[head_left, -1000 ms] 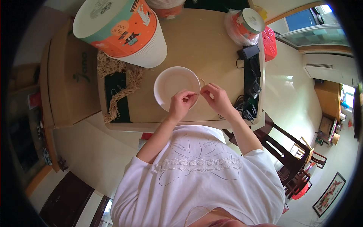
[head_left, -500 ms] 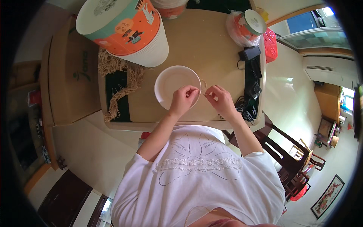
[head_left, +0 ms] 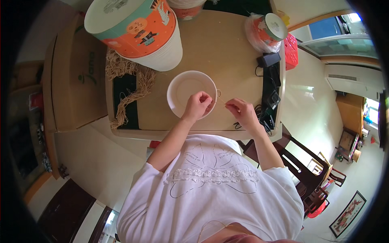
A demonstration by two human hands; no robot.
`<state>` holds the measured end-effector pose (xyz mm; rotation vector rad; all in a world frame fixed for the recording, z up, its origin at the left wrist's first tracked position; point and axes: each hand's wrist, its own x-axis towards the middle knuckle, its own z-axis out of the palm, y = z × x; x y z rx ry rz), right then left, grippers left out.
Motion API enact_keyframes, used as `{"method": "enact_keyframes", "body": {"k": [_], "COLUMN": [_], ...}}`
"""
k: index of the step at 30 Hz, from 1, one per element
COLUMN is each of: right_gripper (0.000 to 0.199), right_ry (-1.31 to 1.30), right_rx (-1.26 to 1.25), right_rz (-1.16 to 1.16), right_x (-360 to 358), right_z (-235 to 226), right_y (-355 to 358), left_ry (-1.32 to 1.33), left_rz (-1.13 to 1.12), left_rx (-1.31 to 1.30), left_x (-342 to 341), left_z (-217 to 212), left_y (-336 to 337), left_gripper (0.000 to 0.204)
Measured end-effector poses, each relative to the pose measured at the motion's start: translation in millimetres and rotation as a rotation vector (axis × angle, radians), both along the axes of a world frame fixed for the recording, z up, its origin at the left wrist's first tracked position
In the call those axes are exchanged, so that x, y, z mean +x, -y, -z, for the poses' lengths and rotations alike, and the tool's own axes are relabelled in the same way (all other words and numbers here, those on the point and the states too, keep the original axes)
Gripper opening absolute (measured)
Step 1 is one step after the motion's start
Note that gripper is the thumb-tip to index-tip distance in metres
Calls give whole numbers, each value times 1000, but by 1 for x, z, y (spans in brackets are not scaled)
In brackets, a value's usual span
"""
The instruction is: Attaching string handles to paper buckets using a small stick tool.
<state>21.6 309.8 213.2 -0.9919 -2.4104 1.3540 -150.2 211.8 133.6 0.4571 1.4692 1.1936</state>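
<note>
A white paper tub (head_left: 175,91) stands with its mouth up on the table in front of me. My left hand (head_left: 197,106) is over the tub's near right part, its fingertips pinched at the rim on a thin tan string. A small loop of the string (head_left: 219,94) sticks out beside the rim. Just right of the tub, my right hand (head_left: 244,113) pinches the other stretch of the string between thumb and fingers. A short length of it runs between the two hands. My left hand hides how the string meets the tub.
A tall stack of printed orange and green tubs (head_left: 142,38) rises at the far left. Beside it lie bunches of tan string (head_left: 135,97). A wrapped smaller tub stack (head_left: 267,30), black adapters (head_left: 269,60) and cables line the table's right side. A cardboard box (head_left: 77,81) stands left.
My right hand has drawn away to the right from my left hand, and its fingers have closed more tightly. The string between them shows longer. The left hand and tub have barely moved.
</note>
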Motion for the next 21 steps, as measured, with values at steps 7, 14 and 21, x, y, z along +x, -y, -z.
{"method": "enact_keyframes", "body": {"k": [7,14,21], "right_gripper": [8,8,6], "right_ry": [42,52,66], "right_rx": [19,25,89], "right_rz": [-48,6,-27], "right_x": [0,3,6], "right_z": [3,6,9], "right_y": [1,0,3], "left_ry": [-183,103,-77], "left_rz": [94,43,-4], "left_rx": [-62,-6,47], "left_x": [2,1,3], "left_z": [-2,1,2], "left_y": [-8,-2,8], "left_gripper": [13,8,10]}}
